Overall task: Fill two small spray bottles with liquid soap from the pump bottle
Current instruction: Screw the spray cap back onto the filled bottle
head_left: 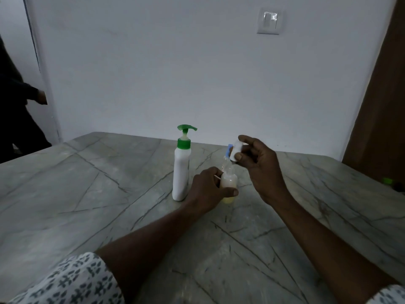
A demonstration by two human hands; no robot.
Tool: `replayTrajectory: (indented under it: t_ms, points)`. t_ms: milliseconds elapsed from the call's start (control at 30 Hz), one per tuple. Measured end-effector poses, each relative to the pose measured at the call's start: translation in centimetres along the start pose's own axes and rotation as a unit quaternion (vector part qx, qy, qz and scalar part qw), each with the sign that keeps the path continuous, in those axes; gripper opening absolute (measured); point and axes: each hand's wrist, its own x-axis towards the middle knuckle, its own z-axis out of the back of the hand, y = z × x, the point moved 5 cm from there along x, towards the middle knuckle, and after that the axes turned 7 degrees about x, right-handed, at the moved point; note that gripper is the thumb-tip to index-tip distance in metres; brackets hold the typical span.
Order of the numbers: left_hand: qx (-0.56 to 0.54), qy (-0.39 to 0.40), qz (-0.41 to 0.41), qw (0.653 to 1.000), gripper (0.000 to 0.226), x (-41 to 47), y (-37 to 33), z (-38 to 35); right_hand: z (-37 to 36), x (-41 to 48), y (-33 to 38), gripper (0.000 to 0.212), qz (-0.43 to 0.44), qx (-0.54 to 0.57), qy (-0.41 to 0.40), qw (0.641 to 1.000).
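A white pump bottle (181, 172) with a green pump head stands upright on the marble table (87, 194). Just right of it, my left hand (208, 189) grips a small clear spray bottle (229, 181) that holds yellowish liquid and stands on the table. My right hand (260, 170) holds a white spray cap (236, 151) above that bottle's open neck, its thin dip tube pointing down toward the neck. Behind the cap, a second small bottle (226, 160) with a blue top is partly hidden.
A white wall rises behind the table's far edge. A person in dark clothes (15, 110) stands at the far left. A brown door (381, 106) is at the right, and a small green object (387, 180) lies near the table's right edge.
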Motion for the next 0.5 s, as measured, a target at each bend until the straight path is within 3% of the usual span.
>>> replayTrajectory:
  t_ms: [167, 500]
  points:
    - [-0.001, -0.001, 0.004, 1.0, 0.055, 0.12, 0.13, -0.1, -0.33, -0.32, -1.03, 0.058, -0.028, -0.088, 0.027, 0.995]
    - [-0.005, -0.005, 0.009, 1.0, 0.052, -0.03, 0.03, -0.01, 0.25, -0.44, -1.28, 0.067, -0.088, -0.093, 0.064, 0.99]
